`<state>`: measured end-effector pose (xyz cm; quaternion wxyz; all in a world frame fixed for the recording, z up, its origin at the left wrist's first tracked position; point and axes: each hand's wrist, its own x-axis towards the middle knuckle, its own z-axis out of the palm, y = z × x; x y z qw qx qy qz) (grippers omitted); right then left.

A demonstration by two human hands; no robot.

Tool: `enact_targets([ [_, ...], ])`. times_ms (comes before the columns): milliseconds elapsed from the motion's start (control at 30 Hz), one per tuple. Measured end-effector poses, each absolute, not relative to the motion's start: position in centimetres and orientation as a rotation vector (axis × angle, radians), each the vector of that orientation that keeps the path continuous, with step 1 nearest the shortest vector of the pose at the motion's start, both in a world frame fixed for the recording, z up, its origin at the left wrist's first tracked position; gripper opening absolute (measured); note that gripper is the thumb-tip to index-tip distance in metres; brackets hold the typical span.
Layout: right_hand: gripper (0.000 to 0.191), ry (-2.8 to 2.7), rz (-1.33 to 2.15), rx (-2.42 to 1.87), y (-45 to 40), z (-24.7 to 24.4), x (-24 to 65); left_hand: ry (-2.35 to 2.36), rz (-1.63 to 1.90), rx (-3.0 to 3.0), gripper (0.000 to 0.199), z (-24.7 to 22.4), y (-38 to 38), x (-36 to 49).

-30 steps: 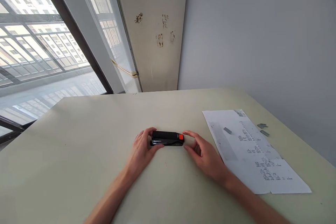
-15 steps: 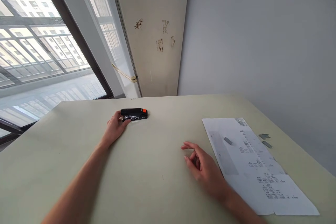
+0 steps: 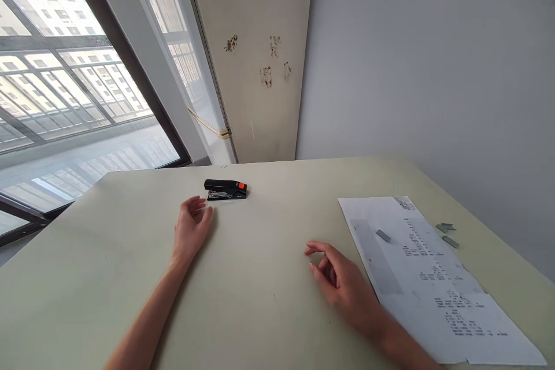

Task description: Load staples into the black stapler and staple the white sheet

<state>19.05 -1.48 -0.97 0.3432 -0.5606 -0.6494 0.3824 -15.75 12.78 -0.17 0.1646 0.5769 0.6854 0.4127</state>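
Observation:
A black stapler [image 3: 226,189] with an orange patch lies on the far left part of the pale table [image 3: 269,219]. Just in front of it and to its left is my left hand [image 3: 191,230], thumb and fingers apart, holding nothing. My right hand [image 3: 340,283] rests over the table near the left edge of a printed white sheet [image 3: 420,295], its fingers curled loosely with a gap between thumb and index, nothing visible in it. On the sheet sits a small grey strip of staples [image 3: 384,236].
Several more grey staple pieces [image 3: 450,241] lie on the table to the right of the sheet. A window [image 3: 78,87] stands beyond the table at the left, and a plain wall [image 3: 425,69] rises behind at the right.
My left hand has let go of the stapler and drawn back toward me. The stapler stays on the table. My right hand keeps its pose, and the view has shifted slightly.

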Motion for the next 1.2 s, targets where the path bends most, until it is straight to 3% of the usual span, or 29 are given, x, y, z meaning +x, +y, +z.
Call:
enact_targets([
  [300, 0.02, -1.81, 0.91, -1.399, -1.5, -0.6, 18.8, 1.801, 0.957, 1.735, 0.035, 0.3, 6.9, -13.8],
  [1200, 0.019, -1.801, 0.915, -1.34, -1.0, -0.3, 18.9, 1.845, 0.797, 1.922, 0.037, 1.0, 7.3, -13.2],
])
